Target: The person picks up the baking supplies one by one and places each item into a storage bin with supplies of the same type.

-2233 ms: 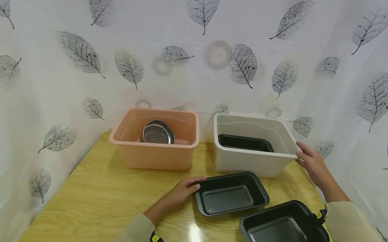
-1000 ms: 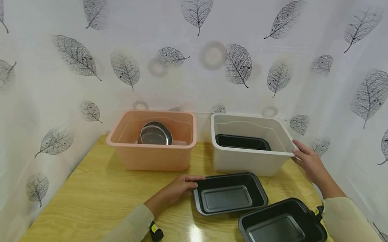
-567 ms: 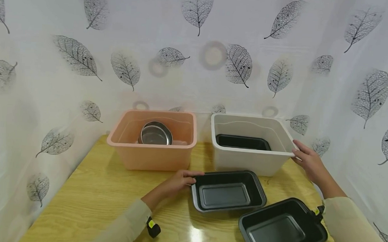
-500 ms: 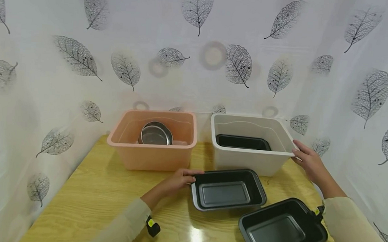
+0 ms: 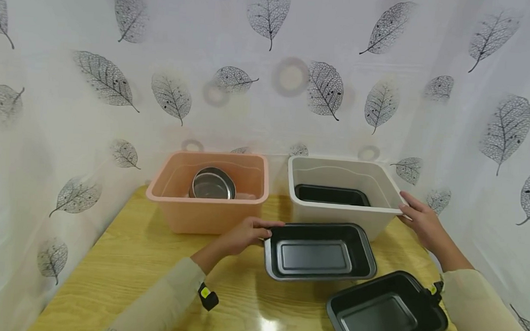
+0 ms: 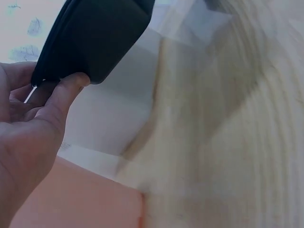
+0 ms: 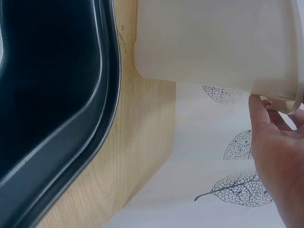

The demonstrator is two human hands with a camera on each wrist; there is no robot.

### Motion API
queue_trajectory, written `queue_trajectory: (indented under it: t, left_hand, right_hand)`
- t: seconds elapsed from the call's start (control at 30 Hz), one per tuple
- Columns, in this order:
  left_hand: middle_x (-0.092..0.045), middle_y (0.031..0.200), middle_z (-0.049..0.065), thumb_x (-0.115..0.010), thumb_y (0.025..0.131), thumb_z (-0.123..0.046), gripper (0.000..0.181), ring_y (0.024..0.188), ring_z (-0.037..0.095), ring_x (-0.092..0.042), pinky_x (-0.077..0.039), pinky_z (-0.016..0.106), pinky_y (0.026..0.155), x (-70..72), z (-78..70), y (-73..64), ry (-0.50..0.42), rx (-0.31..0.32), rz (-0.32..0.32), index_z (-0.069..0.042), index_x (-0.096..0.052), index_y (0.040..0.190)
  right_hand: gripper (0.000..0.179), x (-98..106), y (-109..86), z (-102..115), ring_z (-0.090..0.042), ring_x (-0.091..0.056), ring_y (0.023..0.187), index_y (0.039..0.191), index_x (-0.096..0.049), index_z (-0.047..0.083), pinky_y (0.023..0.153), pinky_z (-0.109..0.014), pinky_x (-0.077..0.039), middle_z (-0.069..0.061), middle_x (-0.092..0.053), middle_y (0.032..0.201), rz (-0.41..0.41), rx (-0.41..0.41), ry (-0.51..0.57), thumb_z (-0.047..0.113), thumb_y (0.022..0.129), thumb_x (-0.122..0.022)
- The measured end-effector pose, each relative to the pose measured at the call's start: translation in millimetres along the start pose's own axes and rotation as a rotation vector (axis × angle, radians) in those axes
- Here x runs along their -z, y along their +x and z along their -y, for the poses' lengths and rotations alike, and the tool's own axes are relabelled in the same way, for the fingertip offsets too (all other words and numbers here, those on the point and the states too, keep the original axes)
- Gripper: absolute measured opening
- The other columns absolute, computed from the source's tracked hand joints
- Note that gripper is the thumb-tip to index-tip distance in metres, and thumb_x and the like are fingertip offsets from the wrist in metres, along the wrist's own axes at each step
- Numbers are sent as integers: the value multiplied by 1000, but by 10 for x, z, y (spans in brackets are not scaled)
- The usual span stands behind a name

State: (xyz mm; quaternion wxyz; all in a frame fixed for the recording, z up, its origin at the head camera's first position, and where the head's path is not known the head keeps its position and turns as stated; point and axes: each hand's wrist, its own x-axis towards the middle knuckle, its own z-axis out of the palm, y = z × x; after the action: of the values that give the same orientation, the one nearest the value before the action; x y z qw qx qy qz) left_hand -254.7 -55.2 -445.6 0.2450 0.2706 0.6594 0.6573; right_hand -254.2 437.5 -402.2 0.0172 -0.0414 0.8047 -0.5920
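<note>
A black loaf pan (image 5: pixel 314 256) is in front of the white bin, tilted, with its shadow on the table below it. My left hand (image 5: pixel 241 236) pinches its left end by the rim; in the left wrist view the thumb presses the dark outside of the pan (image 6: pixel 104 38). On the right, my right hand (image 5: pixel 424 224) grips the right rim of the white plastic bin (image 5: pixel 307 213), thumb under the edge in the right wrist view. Inside that bin lies another black pan (image 5: pixel 332 194), partly hidden by the front wall.
One more black loaf pan (image 5: pixel 380 318) lies on the wooden table (image 5: pixel 122 278) at the front right, below my right forearm. At the back left stands a peach bin (image 5: pixel 209 217) with round metal tins (image 5: pixel 212 184) inside. A leaf-print curtain (image 5: pixel 267 106) hangs behind.
My left hand has raised the loaf pan off the table and carried it forward, toward the white bin, then slightly right. The right hand stays on the bin's rim.
</note>
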Motion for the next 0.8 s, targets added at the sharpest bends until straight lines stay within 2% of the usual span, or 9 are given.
queue_trajectory:
  t: [0.17,0.37,0.43,0.57,0.67,0.8]
  left_hand:
    - [-51,149,22,-49,101,-2,43,112,16,-62,-59,37,90,-15,-187,70,1,-21,11,2,-54,143]
    - [-41,156,15,-51,102,-5,42,107,12,-59,-57,37,91,-9,-411,148,49,-16,15,-4,-55,144]
    - [-43,155,14,-51,102,-5,43,111,13,-61,-57,38,93,-2,-486,189,43,-13,19,-6,-56,144]
    - [-53,150,12,-51,101,-4,43,109,13,-64,-58,37,93,34,-618,304,13,-7,2,-7,-57,144]
    - [-54,149,13,-51,100,-2,44,109,13,-64,-58,36,91,65,-712,402,-19,-19,-16,-4,-56,144]
    - [-52,150,15,-50,100,0,45,115,16,-63,-58,37,92,112,-810,560,-57,-45,-41,-2,-53,145]
  right_hand:
    - [72,2,5,-4,-9,-42,139,161,-7,5,90,-7,-48,-29,4,165,-15,-9,-14,31,108,-47]
    - [71,3,16,-14,-19,-33,148,161,-7,5,89,-6,-47,-27,5,166,-11,-14,-24,30,108,-47]
    - [71,8,18,-19,-10,-40,142,161,-7,5,89,-6,-48,-27,5,166,-6,-11,-16,30,108,-48]
    - [71,25,25,-35,15,-51,113,160,-7,2,86,-6,-49,-27,6,166,-1,11,34,25,108,-49]
    - [71,35,36,-47,21,-52,102,160,-7,1,85,-6,-49,-28,5,165,1,30,54,24,107,-50]
    - [73,42,47,-60,22,-52,101,160,-7,2,84,-6,-49,-25,5,166,5,39,64,26,107,-50]
